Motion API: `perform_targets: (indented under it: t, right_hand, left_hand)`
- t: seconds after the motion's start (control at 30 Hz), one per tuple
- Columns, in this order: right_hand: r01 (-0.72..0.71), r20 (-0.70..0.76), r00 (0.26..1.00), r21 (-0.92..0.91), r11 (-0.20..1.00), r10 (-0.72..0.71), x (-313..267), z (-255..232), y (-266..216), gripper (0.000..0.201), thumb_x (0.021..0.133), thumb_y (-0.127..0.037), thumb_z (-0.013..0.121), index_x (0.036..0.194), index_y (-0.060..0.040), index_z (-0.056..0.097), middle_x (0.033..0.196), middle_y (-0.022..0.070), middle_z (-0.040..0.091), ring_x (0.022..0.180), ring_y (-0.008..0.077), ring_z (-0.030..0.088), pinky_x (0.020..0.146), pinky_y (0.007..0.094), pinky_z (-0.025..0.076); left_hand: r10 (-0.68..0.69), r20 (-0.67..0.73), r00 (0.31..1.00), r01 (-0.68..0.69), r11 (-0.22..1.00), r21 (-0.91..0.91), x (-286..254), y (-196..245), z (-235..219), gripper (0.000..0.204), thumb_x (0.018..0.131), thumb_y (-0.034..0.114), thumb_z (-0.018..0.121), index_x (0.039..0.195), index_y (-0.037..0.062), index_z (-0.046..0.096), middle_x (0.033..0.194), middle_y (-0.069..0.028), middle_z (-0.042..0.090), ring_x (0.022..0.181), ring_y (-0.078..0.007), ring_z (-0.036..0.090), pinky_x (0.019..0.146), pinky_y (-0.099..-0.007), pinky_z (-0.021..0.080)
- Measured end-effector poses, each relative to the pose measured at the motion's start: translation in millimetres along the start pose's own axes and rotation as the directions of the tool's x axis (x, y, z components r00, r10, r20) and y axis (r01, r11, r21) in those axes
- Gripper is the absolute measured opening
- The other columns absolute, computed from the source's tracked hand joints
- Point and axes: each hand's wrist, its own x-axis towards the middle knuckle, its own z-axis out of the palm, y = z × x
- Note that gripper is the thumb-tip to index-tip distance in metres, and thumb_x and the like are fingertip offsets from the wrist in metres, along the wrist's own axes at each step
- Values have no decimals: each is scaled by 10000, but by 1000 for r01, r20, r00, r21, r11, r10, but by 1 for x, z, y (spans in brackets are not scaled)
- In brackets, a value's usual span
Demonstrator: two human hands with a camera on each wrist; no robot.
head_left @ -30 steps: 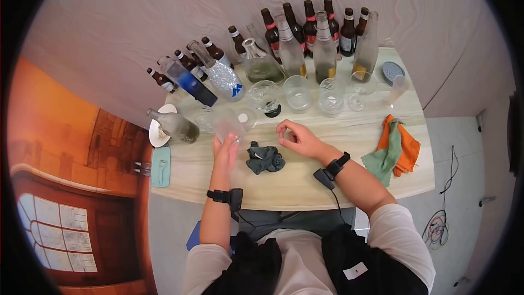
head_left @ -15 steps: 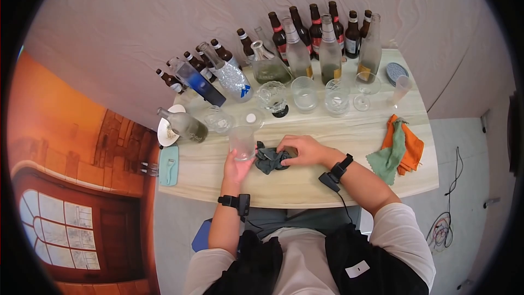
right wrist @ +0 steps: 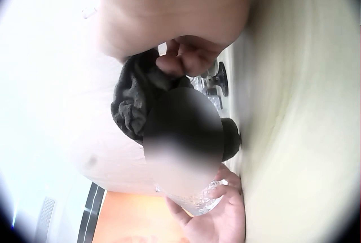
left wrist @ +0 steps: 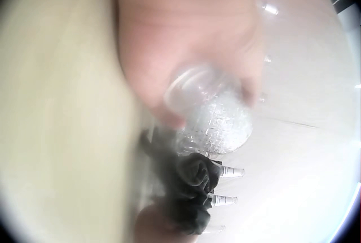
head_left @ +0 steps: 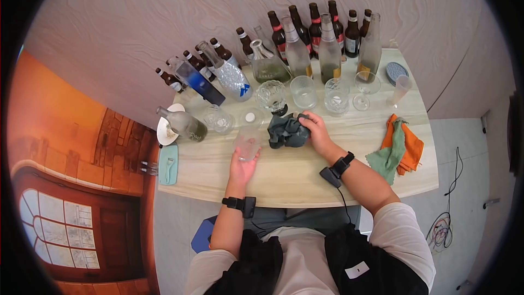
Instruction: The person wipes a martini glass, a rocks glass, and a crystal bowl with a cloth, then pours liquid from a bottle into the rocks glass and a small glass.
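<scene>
My left hand point(head_left: 243, 172) grips a clear drinking glass point(head_left: 247, 145) over the front of the table, tilted in the head view. The left wrist view shows the fingers around the glass point(left wrist: 217, 121), which has a textured surface. My right hand point(head_left: 319, 134) pinches a crumpled dark grey cloth point(head_left: 286, 131), held just right of the glass. In the right wrist view the cloth point(right wrist: 132, 102) hangs from curled fingers, and the left hand point(right wrist: 217, 223) with the glass appears beyond it. A blurred patch covers part of that view.
Several glasses stand ahead, among them a tumbler point(head_left: 304, 93) and a stemmed glass point(head_left: 364, 84). Brown and clear bottles point(head_left: 297, 52) line the back. At left are a lying bottle point(head_left: 188, 125), a white bowl point(head_left: 164, 134) and a teal tray point(head_left: 168, 169). Orange point(head_left: 410, 150) and green cloths point(head_left: 388, 158) lie right.
My right hand has taken hold of the grey cloth, raised it off the table and carried it forward. The left hand has brought the glass rightward and towards me, and its tilt has changed.
</scene>
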Motion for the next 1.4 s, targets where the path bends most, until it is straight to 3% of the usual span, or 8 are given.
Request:
perform_targets:
  t: [0.33,0.43,0.63,0.83,0.97,1.3,1.37,1.4]
  right_hand:
    - [-234,268,938,18,972,220,-11,10,-10,163,1000,-226,554,1034,-76,609,940,21,636,684,82,581,573,218,449]
    - [-65,450,872,-280,958,190,-14,12,-13,343,1004,-254,569,1262,-28,567,1388,33,402,1008,99,550,761,256,465]
    - [143,603,791,-346,927,103,-20,24,-17,493,984,-251,598,1415,-50,466,1474,64,329,1282,159,408,952,331,452]
    - [-153,363,898,-272,950,248,-24,21,-16,402,996,-217,595,1352,-57,500,1230,19,572,1084,105,546,924,270,459]
    - [-65,117,991,61,996,58,-21,23,-22,281,1013,-173,538,1252,-26,531,1115,20,621,1010,85,581,885,253,479]
    - [5,130,991,43,999,-11,-10,8,-5,280,949,-85,547,1224,-32,545,1086,9,613,1042,99,542,957,270,413]
    - [480,283,865,-711,515,-415,-9,3,-3,236,956,-96,555,1184,-37,551,1061,11,611,1030,101,540,943,281,421]
    - [479,283,865,-711,515,-414,-11,1,-2,236,956,-96,555,1184,-37,551,1061,11,611,1030,101,540,943,281,421]
  left_hand:
    - [41,27,999,-45,980,192,1,-6,10,676,912,423,675,1457,146,386,1302,-119,547,1122,-288,568,894,-381,479]
    - [71,108,992,-103,941,322,-1,-4,21,706,895,477,686,1439,160,367,1250,-80,558,1089,-235,572,843,-358,482]
    - [88,108,990,-124,909,398,-1,-9,17,699,891,532,675,1396,164,361,1208,-42,562,1065,-177,570,749,-309,477]
    - [88,95,992,-122,880,458,-1,-10,19,616,935,562,589,1359,158,397,1174,-50,582,993,-179,591,700,-307,475]
    - [59,18,998,-62,945,321,1,-10,11,583,982,571,479,1341,113,440,1164,-79,593,929,-211,596,686,-313,470]
    - [108,-16,994,-98,947,305,-3,-13,19,574,1005,536,444,1333,66,467,1147,-84,605,923,-230,578,700,-317,453]
    - [107,-3,994,-101,948,302,-1,-14,15,572,1004,535,445,1334,68,466,1154,-83,602,925,-231,578,700,-320,453]
    - [106,11,994,-104,948,300,-1,-14,14,570,1004,533,447,1335,70,464,1162,-82,600,927,-232,577,701,-323,452]
